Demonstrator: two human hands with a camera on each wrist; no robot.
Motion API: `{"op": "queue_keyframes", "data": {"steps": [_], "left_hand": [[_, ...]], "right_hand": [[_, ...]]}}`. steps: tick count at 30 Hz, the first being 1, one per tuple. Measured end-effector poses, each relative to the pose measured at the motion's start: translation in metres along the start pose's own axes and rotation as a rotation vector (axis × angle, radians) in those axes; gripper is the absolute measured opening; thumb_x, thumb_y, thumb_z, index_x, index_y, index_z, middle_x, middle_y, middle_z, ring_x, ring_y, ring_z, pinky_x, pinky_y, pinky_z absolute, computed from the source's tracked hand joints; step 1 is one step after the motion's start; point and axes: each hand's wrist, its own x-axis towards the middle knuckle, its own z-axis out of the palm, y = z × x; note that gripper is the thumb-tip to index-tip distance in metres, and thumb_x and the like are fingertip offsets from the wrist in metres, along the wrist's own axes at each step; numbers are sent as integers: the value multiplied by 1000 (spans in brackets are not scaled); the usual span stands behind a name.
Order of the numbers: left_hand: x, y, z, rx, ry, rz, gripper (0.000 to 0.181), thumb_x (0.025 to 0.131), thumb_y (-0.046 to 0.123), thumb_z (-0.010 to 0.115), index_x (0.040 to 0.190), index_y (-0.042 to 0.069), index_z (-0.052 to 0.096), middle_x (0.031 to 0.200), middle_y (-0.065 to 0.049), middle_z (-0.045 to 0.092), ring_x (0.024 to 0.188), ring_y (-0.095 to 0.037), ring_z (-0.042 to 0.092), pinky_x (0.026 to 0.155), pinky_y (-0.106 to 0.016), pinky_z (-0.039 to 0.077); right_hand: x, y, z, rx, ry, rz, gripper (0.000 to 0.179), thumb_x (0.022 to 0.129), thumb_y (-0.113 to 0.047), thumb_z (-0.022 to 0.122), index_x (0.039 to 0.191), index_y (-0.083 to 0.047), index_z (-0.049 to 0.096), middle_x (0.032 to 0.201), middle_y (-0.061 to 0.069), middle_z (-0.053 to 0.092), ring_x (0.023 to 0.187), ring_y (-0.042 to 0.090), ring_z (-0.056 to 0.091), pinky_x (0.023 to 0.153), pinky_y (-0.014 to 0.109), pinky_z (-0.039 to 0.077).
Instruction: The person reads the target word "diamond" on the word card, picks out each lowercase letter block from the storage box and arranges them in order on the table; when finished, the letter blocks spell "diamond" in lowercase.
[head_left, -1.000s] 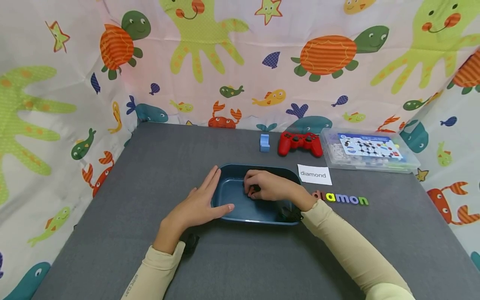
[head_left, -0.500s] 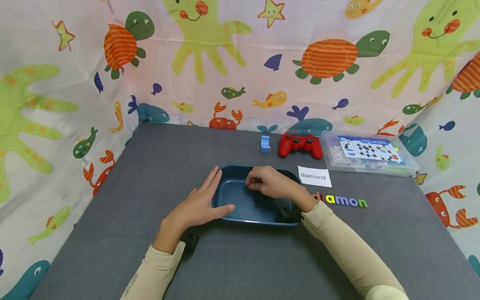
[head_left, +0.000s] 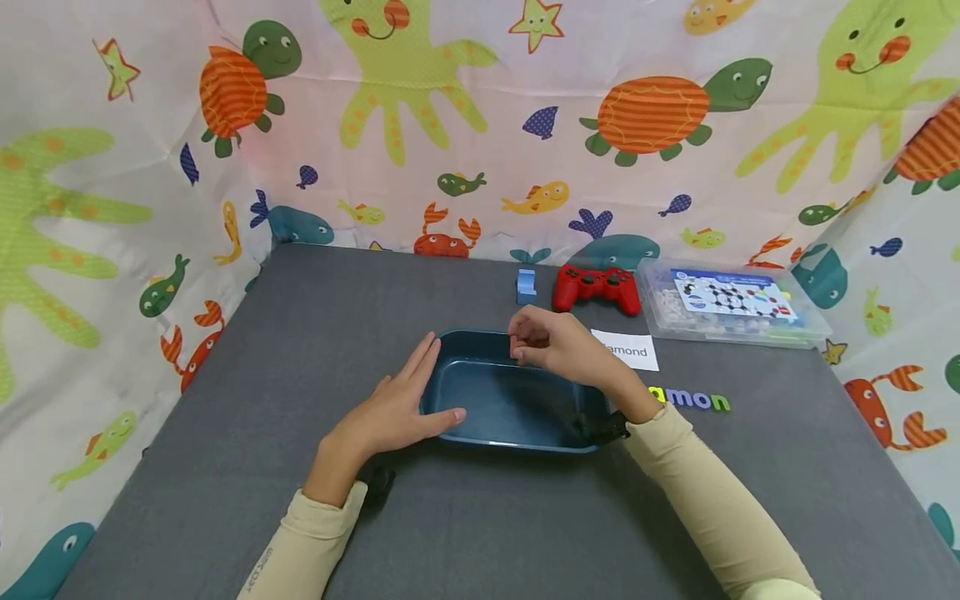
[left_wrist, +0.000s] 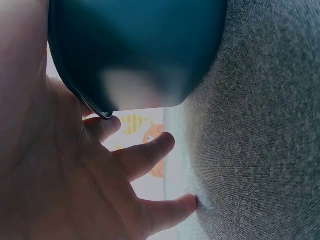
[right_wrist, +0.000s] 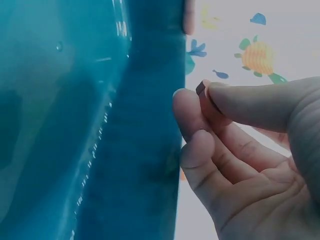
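A dark blue tray (head_left: 487,408) stands on the table in front of me. My left hand (head_left: 397,400) rests against its left end with straight fingers, the thumb lying over the near rim. In the left wrist view the palm is beside the tray's outer wall and one fingertip (left_wrist: 187,202) reaches the cloth. Above the tray's far rim, my right hand (head_left: 558,342) pinches a small reddish letter (right_wrist: 212,107) between thumb and fingers; most of its shape is hidden. Right of the tray lie colored letters (head_left: 697,399) reading "amon"; my right wrist covers those to their left.
Behind the right hand lies a white card (head_left: 633,350), its word partly covered. Along the back stand a light blue block (head_left: 527,287), a red game controller (head_left: 597,289) and a clear plastic case (head_left: 738,304). A sea-animal curtain (head_left: 450,100) surrounds the grey table (head_left: 337,300).
My right hand has risen from inside the tray to its far rim, moving right and away with the small letter. The left hand has stayed at the tray's left end.
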Motion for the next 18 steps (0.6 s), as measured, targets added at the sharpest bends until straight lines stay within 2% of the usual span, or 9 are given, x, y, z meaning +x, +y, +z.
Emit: {"op": "queue_keyframes", "data": {"steps": [8,15,18], "left_hand": [[1,1,0,-1,10,5,114,96,63,70,174,18,1,180,1,-7,162,-34,18,123,-73,6],[-1,0,1,1,-2,12,114,96,64,69,174,18,-1,180,1,-9,162,-34,18,123,-73,6],[0,-1,1,2,0,12,115,96,65,69,174,19,-1,180,2,-9,162,-34,18,123,-73,7]], "right_hand": [[-18,1,-18,-45,113,-2,23,101,-3,75,124,-3,74,102,5,75,86,21,73,84,30,62],[-40,9,-30,39,174,53,26,104,-5,70,129,0,72,109,16,74,89,26,74,78,30,61],[-49,12,-34,79,212,72,26,105,-4,69,130,1,69,110,17,73,90,31,73,78,31,61]]}}
